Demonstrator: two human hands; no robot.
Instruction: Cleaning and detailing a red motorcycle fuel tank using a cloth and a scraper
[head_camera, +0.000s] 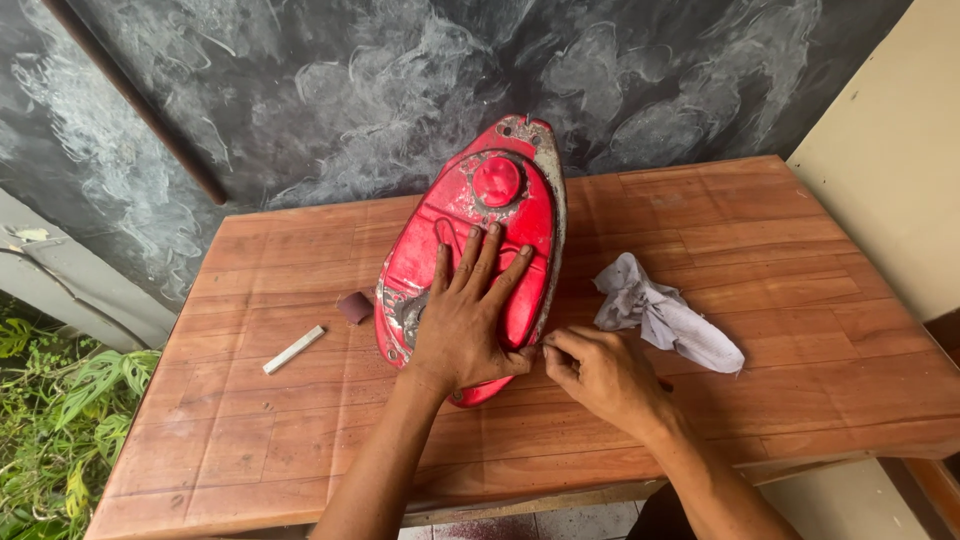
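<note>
A red motorcycle fuel tank (500, 200) with worn, scraped paint and a round red cap lies on a wooden table (760, 290). My left hand (465, 315) rests flat on the tank's near half, fingers spread, pressing it down. My right hand (595, 370) is at the tank's right edge, fingertips pinched together against the bare metal seam. Whether a small piece of something is pinched between those fingers is too small to tell.
A crumpled grey-white cloth (665, 315) lies right of the tank. A small folded brown piece of sandpaper (354, 307) and a white stick (293, 350) lie to the left. A dark smeared wall stands behind; green plants grow past the table's left edge.
</note>
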